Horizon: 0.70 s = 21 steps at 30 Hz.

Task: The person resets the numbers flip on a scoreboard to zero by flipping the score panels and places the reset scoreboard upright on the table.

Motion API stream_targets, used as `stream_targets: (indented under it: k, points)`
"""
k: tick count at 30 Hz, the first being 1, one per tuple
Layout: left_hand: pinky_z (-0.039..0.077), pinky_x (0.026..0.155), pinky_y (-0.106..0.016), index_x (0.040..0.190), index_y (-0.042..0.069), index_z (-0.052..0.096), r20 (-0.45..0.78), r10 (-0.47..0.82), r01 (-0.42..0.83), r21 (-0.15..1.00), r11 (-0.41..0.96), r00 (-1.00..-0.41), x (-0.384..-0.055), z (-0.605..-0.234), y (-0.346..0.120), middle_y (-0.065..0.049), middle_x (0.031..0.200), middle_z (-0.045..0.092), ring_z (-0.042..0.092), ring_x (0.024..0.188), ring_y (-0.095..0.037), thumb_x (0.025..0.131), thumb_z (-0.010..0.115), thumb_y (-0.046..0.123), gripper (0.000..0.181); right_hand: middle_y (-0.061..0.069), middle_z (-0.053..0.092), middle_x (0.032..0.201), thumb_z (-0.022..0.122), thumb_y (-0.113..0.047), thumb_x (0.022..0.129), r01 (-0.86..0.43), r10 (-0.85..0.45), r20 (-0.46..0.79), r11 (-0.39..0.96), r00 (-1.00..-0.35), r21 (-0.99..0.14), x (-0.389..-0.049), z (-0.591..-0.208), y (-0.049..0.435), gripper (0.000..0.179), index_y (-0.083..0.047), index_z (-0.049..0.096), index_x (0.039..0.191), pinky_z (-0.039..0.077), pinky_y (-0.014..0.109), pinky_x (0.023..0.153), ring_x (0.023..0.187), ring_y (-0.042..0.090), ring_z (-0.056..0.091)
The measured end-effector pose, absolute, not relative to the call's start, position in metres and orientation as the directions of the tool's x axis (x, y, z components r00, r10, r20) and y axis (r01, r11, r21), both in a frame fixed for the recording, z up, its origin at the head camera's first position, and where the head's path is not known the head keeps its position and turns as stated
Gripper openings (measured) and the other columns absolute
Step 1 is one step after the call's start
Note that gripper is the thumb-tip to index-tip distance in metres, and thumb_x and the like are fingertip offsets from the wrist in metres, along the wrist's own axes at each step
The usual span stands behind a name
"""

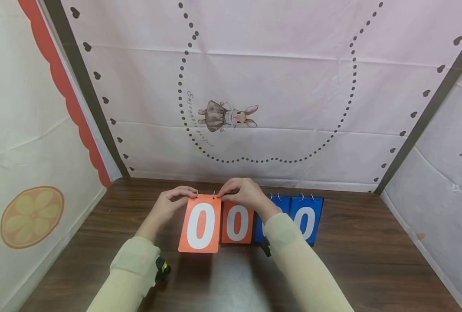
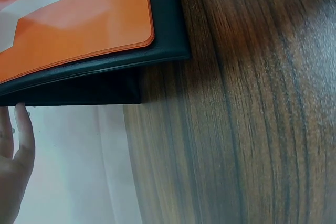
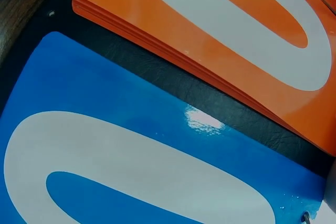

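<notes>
An orange number card [image 1: 188, 242] printed with a white 0 tilts away from the flip scoreboard's left end, its top near two metal rings. The left hand [image 1: 169, 203] pinches its upper left corner between thumb and fingers. At the upper right corner, the right hand [image 1: 246, 195] pinches the same card. Beside it, a second orange 0 card [image 1: 224, 234] hangs on the board. Two blue 0 cards [image 1: 293, 203] follow at the right, partly hidden by the right forearm. In the left wrist view, another orange card [image 2: 100, 22] with white print lies against the black board [image 2: 170, 24].
The scoreboard stands on a brown wood-grain table [image 1: 355, 251] near its back edge. Behind rises a pale cloth wall [image 1: 293, 95] with a printed rabbit [image 1: 215, 117]. Similar cloth walls flank the table. Both forearms wear pale sleeves [image 1: 135, 262] with dark devices at the wrists.
</notes>
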<state>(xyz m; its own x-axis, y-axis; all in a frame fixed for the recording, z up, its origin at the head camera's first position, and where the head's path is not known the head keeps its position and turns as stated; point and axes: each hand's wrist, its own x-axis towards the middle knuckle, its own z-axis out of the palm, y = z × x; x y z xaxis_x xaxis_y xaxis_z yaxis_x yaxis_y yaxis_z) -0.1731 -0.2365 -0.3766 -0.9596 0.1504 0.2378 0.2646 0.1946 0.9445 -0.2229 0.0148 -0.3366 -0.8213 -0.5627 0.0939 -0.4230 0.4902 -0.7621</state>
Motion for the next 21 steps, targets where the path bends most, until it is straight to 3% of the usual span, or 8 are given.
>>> stream_targets:
  k: [5, 14, 21]
  points:
    - [0.046, 0.084, -0.022, 0.101, -0.005, 0.067, 0.247, 0.157, 0.275, 0.943, 0.187, -0.956, -0.1725, -0.3769, -0.2372, -0.009, 0.114, 0.060, 0.053, 0.107, -0.010, 0.088, 0.063, 0.008, 0.019, -0.016, 0.064, 0.094, 0.073, -0.024, 0.081, -0.422, -0.564, 0.093, 0.486, -0.820, -0.765, -0.2224, -0.3362, 0.0148, 0.008, -0.029, 0.075, 0.087, 0.048, 0.027, 0.080, 0.090, 0.006, 0.056]
    - [0.045, 0.091, -0.041, 0.103, -0.004, 0.068, 0.227, 0.166, 0.249, 0.960, 0.131, -0.960, -0.1709, -0.3783, -0.2431, -0.006, 0.117, 0.061, 0.052, 0.112, -0.013, 0.091, 0.058, 0.007, 0.019, -0.016, 0.065, 0.094, 0.073, -0.024, 0.081, -0.435, -0.578, 0.098, 0.481, -0.810, -0.761, -0.2221, -0.3354, 0.0155, 0.011, -0.029, 0.075, 0.091, 0.049, 0.026, 0.077, 0.088, 0.005, 0.058]
    - [0.035, 0.098, -0.051, 0.122, -0.001, 0.058, 0.206, 0.176, 0.224, 0.971, 0.090, -0.963, -0.1699, -0.3764, -0.2434, -0.002, 0.117, 0.063, 0.053, 0.112, -0.011, 0.094, 0.053, 0.013, 0.032, -0.015, 0.066, 0.094, 0.073, -0.022, 0.080, -0.435, -0.581, 0.108, 0.460, -0.807, -0.774, -0.2231, -0.3362, 0.0167, 0.012, -0.027, 0.075, 0.090, 0.049, 0.026, 0.078, 0.089, 0.005, 0.058]
